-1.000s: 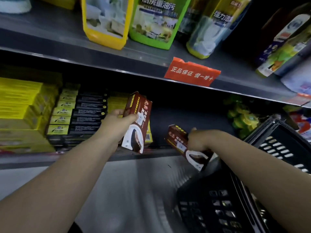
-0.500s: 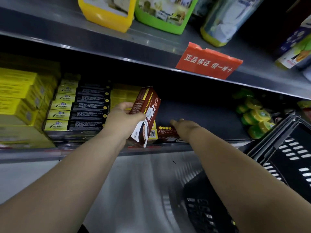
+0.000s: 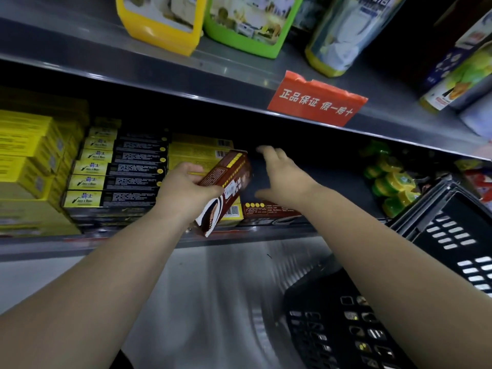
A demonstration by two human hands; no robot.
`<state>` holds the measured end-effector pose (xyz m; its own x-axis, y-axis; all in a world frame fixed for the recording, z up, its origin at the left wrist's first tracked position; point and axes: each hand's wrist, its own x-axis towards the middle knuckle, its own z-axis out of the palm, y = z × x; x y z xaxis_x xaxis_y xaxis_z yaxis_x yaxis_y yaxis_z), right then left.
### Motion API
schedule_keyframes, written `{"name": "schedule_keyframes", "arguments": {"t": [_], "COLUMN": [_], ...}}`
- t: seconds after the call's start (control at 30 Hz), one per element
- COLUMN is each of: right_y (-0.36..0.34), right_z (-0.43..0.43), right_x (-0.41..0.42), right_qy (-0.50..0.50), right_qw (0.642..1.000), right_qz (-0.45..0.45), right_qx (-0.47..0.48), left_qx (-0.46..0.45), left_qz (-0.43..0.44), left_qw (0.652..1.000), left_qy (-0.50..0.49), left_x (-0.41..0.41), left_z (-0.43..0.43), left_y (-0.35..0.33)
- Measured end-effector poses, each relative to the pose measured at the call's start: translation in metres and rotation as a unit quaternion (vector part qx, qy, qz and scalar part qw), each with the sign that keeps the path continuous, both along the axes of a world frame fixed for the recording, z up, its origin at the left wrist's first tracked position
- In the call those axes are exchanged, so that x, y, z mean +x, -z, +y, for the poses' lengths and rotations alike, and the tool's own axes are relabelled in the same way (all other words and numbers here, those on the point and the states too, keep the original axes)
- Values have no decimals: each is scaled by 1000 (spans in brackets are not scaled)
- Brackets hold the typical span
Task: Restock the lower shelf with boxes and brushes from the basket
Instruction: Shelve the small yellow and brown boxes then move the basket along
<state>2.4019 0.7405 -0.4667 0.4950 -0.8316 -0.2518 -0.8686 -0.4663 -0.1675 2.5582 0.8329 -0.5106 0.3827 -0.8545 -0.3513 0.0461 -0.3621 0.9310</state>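
My left hand (image 3: 186,190) grips a brown box (image 3: 229,182) with a white shoe picture, tilted, at the front of the lower shelf (image 3: 149,243). A second brown box (image 3: 266,210) lies flat on that shelf, just right of the held one. Above it my right hand (image 3: 282,174) hovers with fingers spread and holds nothing. The black basket (image 3: 439,235) stands at the lower right; what is inside it is hidden.
Yellow boxes (image 3: 26,155) and black-and-yellow boxes (image 3: 111,179) fill the shelf's left part. Green and yellow round packs (image 3: 391,182) lie at its right. Bottles (image 3: 247,22) stand on the upper shelf, which carries a red sign (image 3: 316,102).
My right hand laid its brown box flat on the lower shelf, let go and lifted with fingers spread. My left hand kept its box, tilting it a little further.
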Motion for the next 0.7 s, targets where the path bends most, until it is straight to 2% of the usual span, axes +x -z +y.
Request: {"name": "schedule_keyframes", "arguments": {"t": [0.03,0.1,0.2,0.3,0.37,0.43,0.47,0.53,0.6,0.67,0.7], "right_y": [-7,-14,-15,-20,-22,-21,-21,-14,-2,5,5], "right_z": [7,17,18,15,10,5,5,11,23,29,28], "right_x": [5,13,18,12,5,0,-1,-1,-2,-3,-3], "right_qy": [-64,-172,-206,-154,-101,19,103,246,319,345,344], "right_qw": [997,982,977,988,993,992,983,938,858,791,778], "right_qz": [-27,-10,33,-12,-56,-118,-150,-204,-265,-336,-359], "right_qx": [-28,-74,-50,6,-9,-32,-4,137,305,377,383], "left_qx": [-5,-20,-58,-64,-51,-31,-24,-16,-2,2,2], "left_qz": [-22,-50,-61,-102,-103,-51,-16,65,128,158,149], "left_qw": [1000,998,995,987,987,995,998,997,990,985,986], "left_qy": [10,30,62,110,112,81,64,50,55,69,80], "left_x": [0,-2,-5,-6,-6,-5,-4,-4,-8,-13,-15], "left_z": [0,0,2,3,2,1,0,-2,-3,-3,-4], "left_y": [-1,-3,-7,-6,-5,-4,-4,-4,-6,-5,-3]}}
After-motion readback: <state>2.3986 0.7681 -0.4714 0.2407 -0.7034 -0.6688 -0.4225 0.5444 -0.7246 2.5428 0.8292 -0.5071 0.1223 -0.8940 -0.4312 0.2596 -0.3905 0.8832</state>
